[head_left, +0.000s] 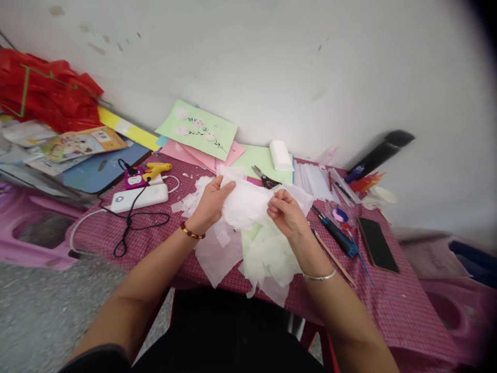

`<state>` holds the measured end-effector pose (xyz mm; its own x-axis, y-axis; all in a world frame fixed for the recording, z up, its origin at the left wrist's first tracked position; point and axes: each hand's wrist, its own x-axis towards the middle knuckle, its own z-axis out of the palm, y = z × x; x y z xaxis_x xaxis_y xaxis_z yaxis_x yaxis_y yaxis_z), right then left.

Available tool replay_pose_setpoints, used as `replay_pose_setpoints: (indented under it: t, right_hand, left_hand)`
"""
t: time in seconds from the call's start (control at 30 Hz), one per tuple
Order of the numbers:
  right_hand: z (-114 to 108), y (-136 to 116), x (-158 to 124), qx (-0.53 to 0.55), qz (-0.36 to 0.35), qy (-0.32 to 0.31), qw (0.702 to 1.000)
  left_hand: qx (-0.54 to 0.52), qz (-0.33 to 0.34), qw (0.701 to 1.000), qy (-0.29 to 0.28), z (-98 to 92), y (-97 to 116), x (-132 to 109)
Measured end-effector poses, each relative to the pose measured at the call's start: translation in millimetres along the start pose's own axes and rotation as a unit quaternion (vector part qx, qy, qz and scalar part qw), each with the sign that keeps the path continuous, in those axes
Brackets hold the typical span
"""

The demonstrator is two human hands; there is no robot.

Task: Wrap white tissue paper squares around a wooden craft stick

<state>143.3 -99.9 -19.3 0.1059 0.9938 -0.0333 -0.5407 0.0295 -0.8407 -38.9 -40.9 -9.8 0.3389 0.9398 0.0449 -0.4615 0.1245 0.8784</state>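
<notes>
My left hand and my right hand both grip one thin white tissue sheet, held just above a low table with a red checked cloth. The left fingers pinch the sheet's left edge, the right fingers pinch its right side. Under the hands lie more tissue sheets: pale green ones and white ones, hanging over the table's front edge.
Scissors lie behind the hands. At left are a white power bank with black cable and a yellow glue gun. At right are pens, a blue knife and a black phone. Coloured card sheets lean against the wall.
</notes>
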Motion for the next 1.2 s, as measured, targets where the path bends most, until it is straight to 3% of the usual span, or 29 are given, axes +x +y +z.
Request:
replay_pose_setpoints:
  t: [0.13,0.3,0.47,0.57,0.7,0.87,1.03,1.2]
  right_hand:
    - [-14.4,-5.1,-2.6,0.003,0.001,0.055,0.998]
    - [3.6,22.2,-13.1,-0.049,0.05,-0.021,0.997]
    - [23.4,33.5,-9.6,-0.087,-0.035,0.093,0.991]
    - [17.9,31.6,-3.7,-0.14,-0.066,0.117,0.981]
    - [0.6,30.4,-2.7,-0.188,-0.072,0.125,0.972]
    - [-3.8,34.2,-0.3,-0.184,-0.073,0.131,0.971]
    - [3.5,37.9,3.8,-0.17,-0.059,0.121,0.976]
    - [-3.1,33.5,0.8,-0.172,-0.044,0.122,0.977]
  left_hand:
    - [-0.001,0.003,1.0,0.008,-2.2,0.3,2.2]
    - [-0.016,0.009,1.0,-0.014,15.3,-6.2,5.5]
    - [-0.029,0.045,0.999,-0.002,18.1,-16.6,-2.8]
    - [-0.021,0.002,0.999,-0.037,13.2,-21.4,-13.8]
    - [0.009,-0.055,0.998,0.006,-0.6,-15.1,-18.4]
    - [0.063,-0.077,0.995,0.003,-11.2,-14.9,-12.9]
    - [0.062,-0.138,0.981,-0.124,-8.3,-34.2,-16.7]
    - [0.03,-0.171,0.977,-0.122,-25.2,-24.8,-18.1]
